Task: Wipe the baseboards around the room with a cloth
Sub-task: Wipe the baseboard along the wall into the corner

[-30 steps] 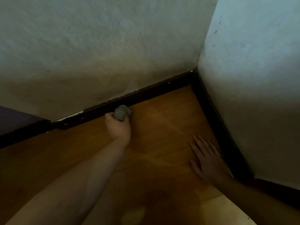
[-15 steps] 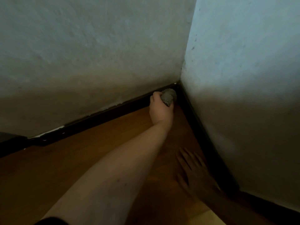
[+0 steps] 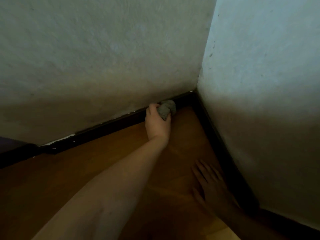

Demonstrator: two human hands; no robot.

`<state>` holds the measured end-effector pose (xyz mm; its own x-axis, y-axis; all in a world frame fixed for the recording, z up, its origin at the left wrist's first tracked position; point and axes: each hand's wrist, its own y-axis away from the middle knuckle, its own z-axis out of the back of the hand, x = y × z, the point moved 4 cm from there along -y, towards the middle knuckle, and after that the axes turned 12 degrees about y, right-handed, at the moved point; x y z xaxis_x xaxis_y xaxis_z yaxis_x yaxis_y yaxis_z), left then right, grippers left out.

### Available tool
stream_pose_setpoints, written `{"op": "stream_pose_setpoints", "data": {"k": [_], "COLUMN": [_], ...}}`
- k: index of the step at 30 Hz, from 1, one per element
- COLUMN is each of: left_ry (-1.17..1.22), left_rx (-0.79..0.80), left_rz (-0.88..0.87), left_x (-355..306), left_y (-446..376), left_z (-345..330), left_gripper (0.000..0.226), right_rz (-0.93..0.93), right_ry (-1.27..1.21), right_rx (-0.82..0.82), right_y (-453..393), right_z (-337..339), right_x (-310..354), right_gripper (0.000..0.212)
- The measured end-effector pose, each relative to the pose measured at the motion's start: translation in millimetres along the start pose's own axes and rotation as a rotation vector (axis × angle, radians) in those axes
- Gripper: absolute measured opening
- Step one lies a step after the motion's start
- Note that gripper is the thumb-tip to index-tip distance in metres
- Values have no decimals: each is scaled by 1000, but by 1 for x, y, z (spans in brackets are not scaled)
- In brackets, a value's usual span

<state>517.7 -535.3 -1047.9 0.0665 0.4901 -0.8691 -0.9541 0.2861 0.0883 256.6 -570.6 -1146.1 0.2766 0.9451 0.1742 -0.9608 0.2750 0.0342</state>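
Setting: a room corner where two pale, rough-plastered walls (image 3: pixel 103 58) meet above a brown wooden plank floor (image 3: pixel 90 161), seen from above by the head camera.
Baseboard: a dark, nearly black strip of baseboard (image 3: pixel 107 126) runs along the foot of the far wall, and a matching strip follows the wall on the right; the two meet in the corner.
Cloth: a small grey cloth bunched into a ball (image 3: pixel 167 109) sits against the far baseboard, near the corner but short of it, at the line where the strip meets the wall.
Left hand: the left hand (image 3: pixel 157 122) reaches forward on an outstretched bare forearm, with fingers and thumb curled around the bunched cloth, holding it against the baseboard.
Right hand: the right hand (image 3: pixel 210 183) lies palm down on the floor just beside the right-hand baseboard, fingers spread and straight, holding nothing; it is in deep shadow and blurred, so whether its edge touches the strip cannot be told.
Left edge: a dark purplish surface (image 3: pixel 10 144) shows at the far left, above the baseboard.
Paint: small white chips mark the top edge of the far baseboard.
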Motion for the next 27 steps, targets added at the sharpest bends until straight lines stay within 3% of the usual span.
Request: {"op": "stream_pose_setpoints", "data": {"k": [10, 18, 24, 27], "left_ry": [38, 310, 174, 150], "left_rx": [-72, -431, -50, 39], "left_rz": [25, 285, -30, -112], "left_x": [56, 75, 26, -6], "left_y": [-1, 20, 14, 1], "left_z": [83, 114, 62, 33], "left_gripper": [33, 35, 33, 32], "right_rz": [5, 7, 9, 5], "right_ry": [73, 89, 97, 81], "right_rx": [67, 131, 112, 94], "right_y": [2, 1, -2, 0], "right_z": [2, 4, 9, 4], "right_x": [1, 1, 4, 2], "right_gripper": [66, 68, 67, 64]}}
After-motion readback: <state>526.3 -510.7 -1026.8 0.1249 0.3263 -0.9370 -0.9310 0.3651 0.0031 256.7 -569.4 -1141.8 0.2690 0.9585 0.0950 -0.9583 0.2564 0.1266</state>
